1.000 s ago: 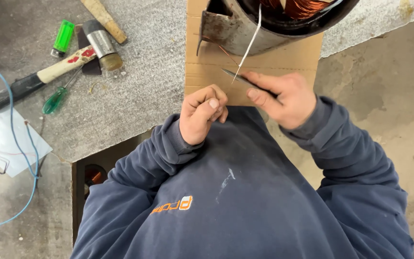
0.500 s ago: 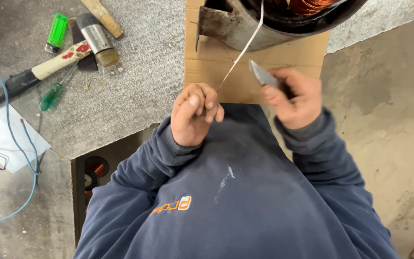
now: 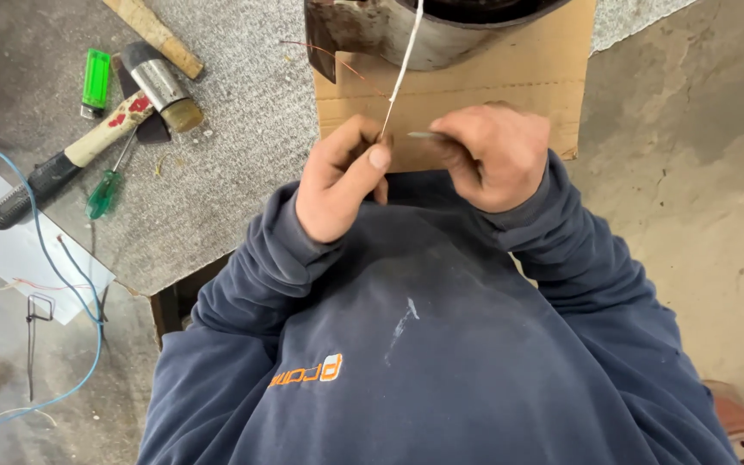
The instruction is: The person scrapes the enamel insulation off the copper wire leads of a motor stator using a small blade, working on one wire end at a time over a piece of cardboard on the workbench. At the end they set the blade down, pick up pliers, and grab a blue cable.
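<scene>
One thin white cord (image 3: pixel 401 76), taut, slightly frayed at pinched end.

- Flat brown corrugated cardboard sheet (image 3: pixel 510 77), lying under the metal drum at top centre.
- Small orange-and-white logo patch (image 3: pixel 307 374) on the navy sweatshirt chest.

Workbench (image 3: pixel 243 146), grey speckled top. On it: green lighter (image 3: pixel 95 79); wooden-handled hammer (image 3: pixel 88 142) with black grip; green-handled screwdriver (image 3: pixel 107 188); second wooden handle (image 3: pixel 155 36); cardboard sheet (image 3: pixel 510 77) under a rusty metal cylinder (image 3: pixel 389 34); white panel (image 3: pixel 10 250) at the left edge.
</scene>
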